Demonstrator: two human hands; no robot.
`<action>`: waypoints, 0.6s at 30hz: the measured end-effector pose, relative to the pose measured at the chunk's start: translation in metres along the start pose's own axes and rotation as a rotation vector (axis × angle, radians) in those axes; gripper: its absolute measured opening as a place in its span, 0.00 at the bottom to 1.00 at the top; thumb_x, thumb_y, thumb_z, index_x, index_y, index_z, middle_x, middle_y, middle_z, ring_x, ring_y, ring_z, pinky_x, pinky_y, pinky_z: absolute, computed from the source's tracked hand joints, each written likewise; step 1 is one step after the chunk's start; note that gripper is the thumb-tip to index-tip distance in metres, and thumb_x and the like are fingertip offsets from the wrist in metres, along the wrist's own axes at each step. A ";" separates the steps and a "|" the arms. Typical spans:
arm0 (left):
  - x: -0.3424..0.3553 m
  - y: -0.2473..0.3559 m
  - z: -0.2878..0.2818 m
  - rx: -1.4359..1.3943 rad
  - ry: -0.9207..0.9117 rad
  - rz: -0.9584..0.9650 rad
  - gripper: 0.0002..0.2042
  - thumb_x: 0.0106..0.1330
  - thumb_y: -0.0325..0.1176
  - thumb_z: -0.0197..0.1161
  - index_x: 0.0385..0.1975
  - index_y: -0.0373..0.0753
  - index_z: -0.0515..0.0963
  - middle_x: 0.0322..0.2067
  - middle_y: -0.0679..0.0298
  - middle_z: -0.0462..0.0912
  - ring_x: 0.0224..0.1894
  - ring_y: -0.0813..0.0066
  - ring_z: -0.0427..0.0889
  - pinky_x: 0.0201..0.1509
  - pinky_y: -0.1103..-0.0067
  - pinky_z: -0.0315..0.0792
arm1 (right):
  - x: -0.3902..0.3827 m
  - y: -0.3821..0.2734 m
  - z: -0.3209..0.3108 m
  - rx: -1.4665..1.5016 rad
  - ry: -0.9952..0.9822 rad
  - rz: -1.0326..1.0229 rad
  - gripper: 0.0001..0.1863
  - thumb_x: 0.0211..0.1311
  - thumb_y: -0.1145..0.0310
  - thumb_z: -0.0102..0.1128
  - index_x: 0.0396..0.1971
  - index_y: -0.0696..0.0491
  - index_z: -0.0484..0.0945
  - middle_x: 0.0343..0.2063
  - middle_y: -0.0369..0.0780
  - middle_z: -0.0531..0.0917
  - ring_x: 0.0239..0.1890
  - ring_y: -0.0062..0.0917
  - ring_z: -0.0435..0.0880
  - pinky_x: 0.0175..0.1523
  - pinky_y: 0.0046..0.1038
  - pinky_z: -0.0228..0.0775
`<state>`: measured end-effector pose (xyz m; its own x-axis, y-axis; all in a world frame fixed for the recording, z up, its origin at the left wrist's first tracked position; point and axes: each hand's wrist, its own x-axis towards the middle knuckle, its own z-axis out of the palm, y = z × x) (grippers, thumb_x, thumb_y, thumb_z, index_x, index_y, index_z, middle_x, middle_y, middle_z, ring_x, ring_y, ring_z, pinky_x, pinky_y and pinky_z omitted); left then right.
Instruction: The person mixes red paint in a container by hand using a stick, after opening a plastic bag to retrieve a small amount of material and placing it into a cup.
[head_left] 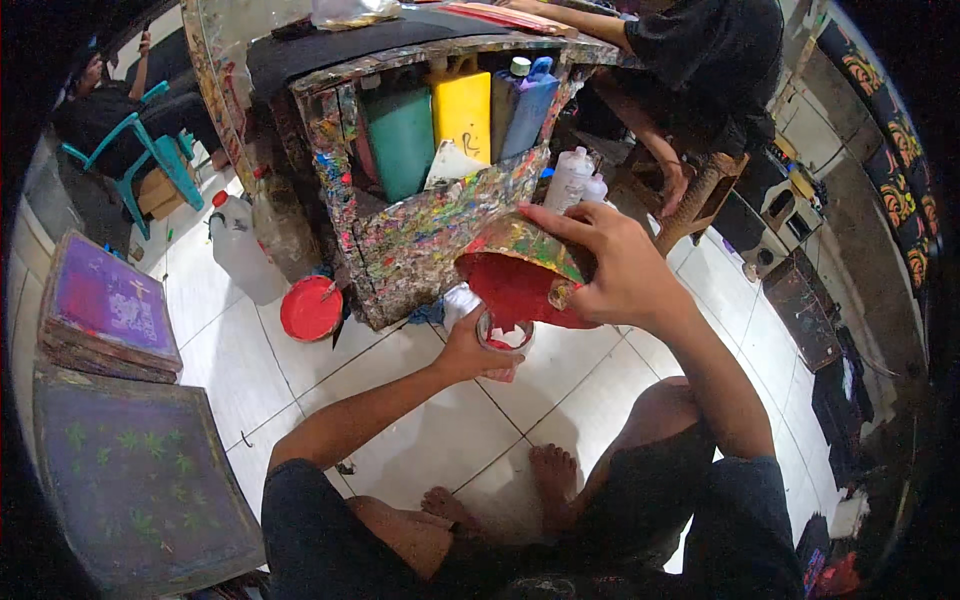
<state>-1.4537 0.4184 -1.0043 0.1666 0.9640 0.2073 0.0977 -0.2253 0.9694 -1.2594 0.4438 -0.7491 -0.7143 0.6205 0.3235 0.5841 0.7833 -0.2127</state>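
Observation:
My right hand [625,265] grips a paint-stained tub [525,243] by its rim and side. The tub is tipped to the left, and its inside is coated with red paint. Just under its lowered lip, my left hand [462,350] is wrapped round a small clear jar [503,340] with red in it. Red paint hangs from the tub's lip at the jar's mouth; whether it is flowing I cannot tell. On the floor at left lies a round red container [311,308] with red paint and what looks like a spoon in it.
Ahead stands a paint-splattered table [430,240] whose shelf holds a green jug [400,135], a yellow jug [462,115] and a blue jug [528,115]. White bottles [570,178] stand right of it. Printing screens [140,480] lean at left. Another person [700,60] sits at the far right.

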 end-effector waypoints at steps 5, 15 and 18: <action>0.001 -0.007 -0.001 0.062 0.013 0.041 0.40 0.40 0.41 0.82 0.56 0.38 0.70 0.49 0.59 0.79 0.50 0.70 0.79 0.57 0.72 0.72 | 0.000 0.002 0.001 -0.004 0.043 -0.028 0.43 0.35 0.60 0.68 0.62 0.42 0.74 0.40 0.48 0.80 0.44 0.43 0.81 0.52 0.37 0.73; 0.003 -0.019 0.000 0.001 0.002 0.047 0.41 0.41 0.38 0.82 0.58 0.38 0.68 0.51 0.60 0.79 0.53 0.70 0.78 0.58 0.71 0.73 | 0.000 0.001 0.000 0.009 0.036 -0.031 0.43 0.33 0.61 0.68 0.62 0.44 0.75 0.40 0.46 0.80 0.43 0.41 0.82 0.51 0.34 0.73; 0.004 -0.013 0.001 -0.009 -0.028 0.002 0.42 0.41 0.32 0.82 0.60 0.39 0.67 0.52 0.62 0.78 0.53 0.72 0.78 0.58 0.70 0.74 | -0.001 0.003 -0.001 0.019 0.041 -0.036 0.44 0.33 0.60 0.68 0.61 0.44 0.75 0.40 0.47 0.80 0.43 0.42 0.82 0.51 0.35 0.73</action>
<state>-1.4538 0.4254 -1.0165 0.1938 0.9592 0.2058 0.0887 -0.2261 0.9701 -1.2566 0.4451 -0.7489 -0.7182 0.5900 0.3690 0.5505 0.8060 -0.2175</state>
